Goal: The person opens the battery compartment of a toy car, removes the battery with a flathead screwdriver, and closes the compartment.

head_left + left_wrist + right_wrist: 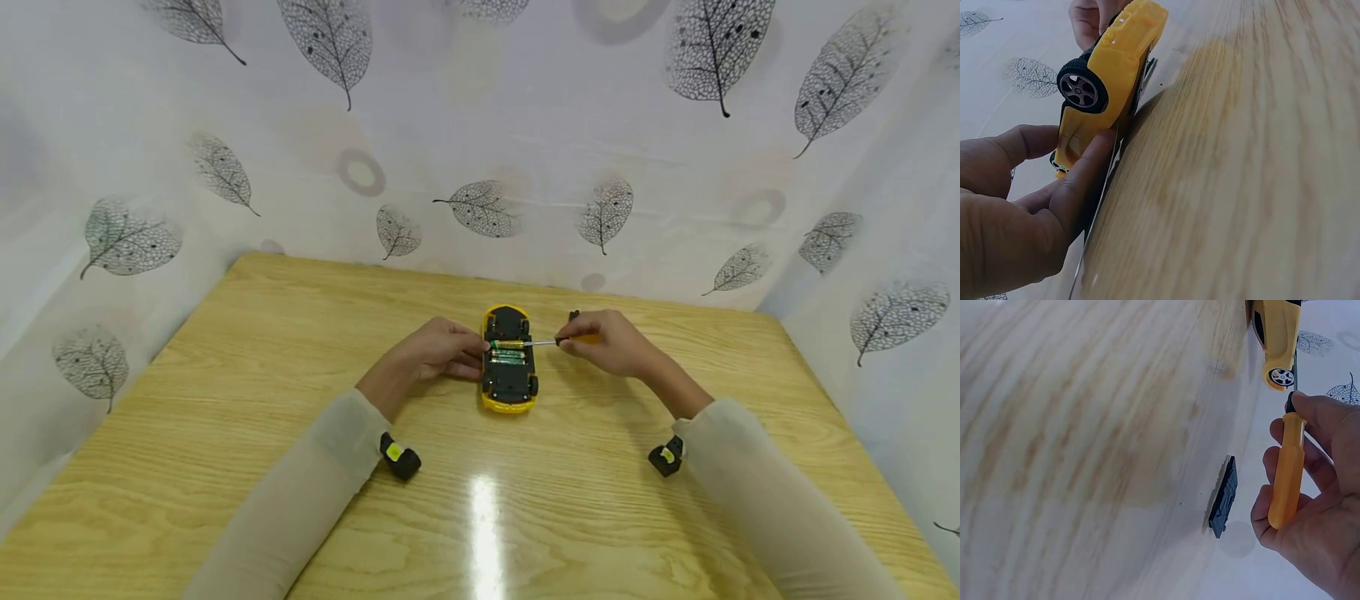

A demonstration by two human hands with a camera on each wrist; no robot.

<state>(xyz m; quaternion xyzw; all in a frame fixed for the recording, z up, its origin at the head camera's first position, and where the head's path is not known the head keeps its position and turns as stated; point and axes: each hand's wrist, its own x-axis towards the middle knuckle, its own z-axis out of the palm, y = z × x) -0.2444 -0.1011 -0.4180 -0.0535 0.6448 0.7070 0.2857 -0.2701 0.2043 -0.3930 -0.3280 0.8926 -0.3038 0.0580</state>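
A yellow toy car (512, 387) lies wheels-up on the table, its black underside showing an uncovered battery bay. Several green-and-gold batteries (508, 357) sit side by side in that bay. My left hand (442, 350) grips the car's left side, thumb by the bay and fingers along the yellow body (1119, 75). From the right, my right hand (611, 342) holds a screwdriver by its orange handle (1287, 478). Its metal shaft (542, 342) points left, and the tip reaches the end of the uppermost battery. Whether the tip touches it I cannot tell.
A small black plate, seemingly the battery cover (1224, 499), lies on the table near the right hand. The wooden table (300, 333) meets a leaf-patterned cloth (480, 125) at the back and sides. Black wrist cameras (401, 458) sit at both sleeves.
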